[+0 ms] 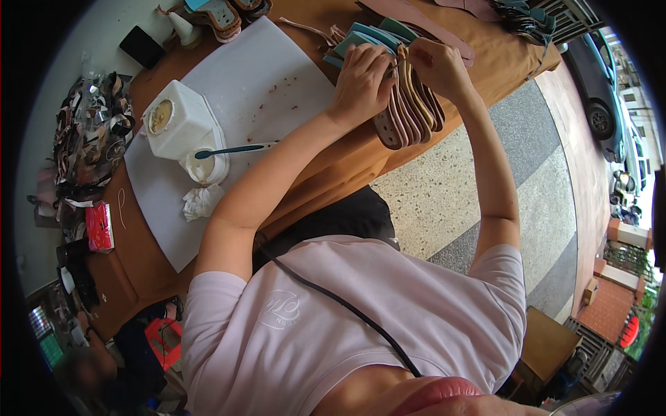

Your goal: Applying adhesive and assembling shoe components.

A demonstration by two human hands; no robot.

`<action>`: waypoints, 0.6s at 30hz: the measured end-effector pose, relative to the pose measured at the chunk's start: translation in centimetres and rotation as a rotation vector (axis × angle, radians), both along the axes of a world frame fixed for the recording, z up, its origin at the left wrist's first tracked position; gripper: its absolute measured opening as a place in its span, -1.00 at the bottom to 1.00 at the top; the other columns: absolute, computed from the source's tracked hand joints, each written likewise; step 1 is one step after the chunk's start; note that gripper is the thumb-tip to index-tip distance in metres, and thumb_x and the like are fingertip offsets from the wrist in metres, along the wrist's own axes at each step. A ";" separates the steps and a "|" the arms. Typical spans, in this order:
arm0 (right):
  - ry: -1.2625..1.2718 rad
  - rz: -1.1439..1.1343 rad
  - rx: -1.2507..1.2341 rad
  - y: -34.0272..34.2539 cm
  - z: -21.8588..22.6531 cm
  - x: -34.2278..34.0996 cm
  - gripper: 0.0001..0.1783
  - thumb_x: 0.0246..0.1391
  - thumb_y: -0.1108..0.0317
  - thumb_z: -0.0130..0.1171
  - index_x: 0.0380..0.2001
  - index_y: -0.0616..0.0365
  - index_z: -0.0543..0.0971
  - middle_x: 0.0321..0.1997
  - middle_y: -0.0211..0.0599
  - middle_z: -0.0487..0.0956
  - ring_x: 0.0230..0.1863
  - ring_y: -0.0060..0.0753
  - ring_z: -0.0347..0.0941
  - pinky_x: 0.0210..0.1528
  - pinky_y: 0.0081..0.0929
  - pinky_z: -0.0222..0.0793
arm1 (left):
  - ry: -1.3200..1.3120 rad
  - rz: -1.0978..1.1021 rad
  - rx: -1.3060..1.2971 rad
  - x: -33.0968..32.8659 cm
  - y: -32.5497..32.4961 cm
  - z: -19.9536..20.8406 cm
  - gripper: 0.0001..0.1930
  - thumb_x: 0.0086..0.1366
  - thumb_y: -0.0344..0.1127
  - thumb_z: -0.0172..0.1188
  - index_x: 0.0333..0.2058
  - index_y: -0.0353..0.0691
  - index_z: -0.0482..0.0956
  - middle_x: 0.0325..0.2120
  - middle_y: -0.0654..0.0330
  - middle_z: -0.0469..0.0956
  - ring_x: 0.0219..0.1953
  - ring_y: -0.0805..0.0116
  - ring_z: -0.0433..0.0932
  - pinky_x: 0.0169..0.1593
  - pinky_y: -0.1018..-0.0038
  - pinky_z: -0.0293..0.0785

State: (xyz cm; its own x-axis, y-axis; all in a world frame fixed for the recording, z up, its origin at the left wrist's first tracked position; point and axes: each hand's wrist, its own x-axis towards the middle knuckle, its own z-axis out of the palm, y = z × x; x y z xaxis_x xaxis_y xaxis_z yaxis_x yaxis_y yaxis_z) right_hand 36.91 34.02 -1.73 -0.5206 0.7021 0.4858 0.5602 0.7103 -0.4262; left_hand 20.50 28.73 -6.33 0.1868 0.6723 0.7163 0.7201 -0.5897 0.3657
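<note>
At the far edge of the table a row of sandal soles [411, 118], tan and pinkish with curved ends, overhangs the side. Teal pieces [368, 35] lie at its far end. My left hand [362, 80] is closed at the left side of the row, fingers bent over the teal pieces and thumb towards the soles. Opposite it, my right hand [438, 66] is closed in a pinch at the top of the soles, on a thin narrow strip [402, 57]. What lies under my left fingers is hidden.
A white sheet [257, 76] covers part of the brown-clothed table [333, 156]. On it stand a white glue container [187, 114], a teal-handled brush [232, 150] and crumpled tissue [202, 202]. A black phone-like object [141, 47] lies far left. Another person [104, 360] is at lower left.
</note>
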 end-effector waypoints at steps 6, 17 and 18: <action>0.040 -0.003 0.211 -0.6 2.6 -0.7 -0.86 -0.26 0.40 0.19 -0.58 0.17 0.45 -0.74 -0.32 0.42 -0.71 -0.54 0.33 -0.63 -0.61 0.22 | 0.469 0.012 0.105 -2.7 2.2 -0.9 -0.38 -0.08 0.20 0.01 -0.09 -0.04 0.33 -0.03 0.27 0.23 0.09 0.26 0.05 -0.06 -0.26 -0.19; 0.133 -0.271 -0.004 -0.4 1.2 -0.8 -0.82 -0.25 0.30 0.19 -0.56 0.19 0.52 -0.68 -0.29 0.45 -0.62 -0.51 0.39 -0.52 -0.62 0.27 | 0.369 0.213 0.127 -1.8 1.8 -1.4 -0.37 -0.06 0.25 -0.06 -0.11 -0.08 0.32 -0.08 0.18 0.23 0.00 0.22 0.12 -0.14 -0.27 -0.11; 0.174 -0.304 0.041 -1.0 1.4 -0.9 -0.83 -0.26 0.30 0.19 -0.58 0.18 0.52 -0.68 -0.27 0.46 -0.62 -0.41 0.39 -0.52 -0.56 0.27 | 0.362 0.192 0.107 -1.5 2.0 -1.6 -0.37 -0.07 0.24 -0.05 -0.11 -0.10 0.32 -0.08 0.17 0.23 0.01 0.21 0.11 -0.13 -0.28 -0.12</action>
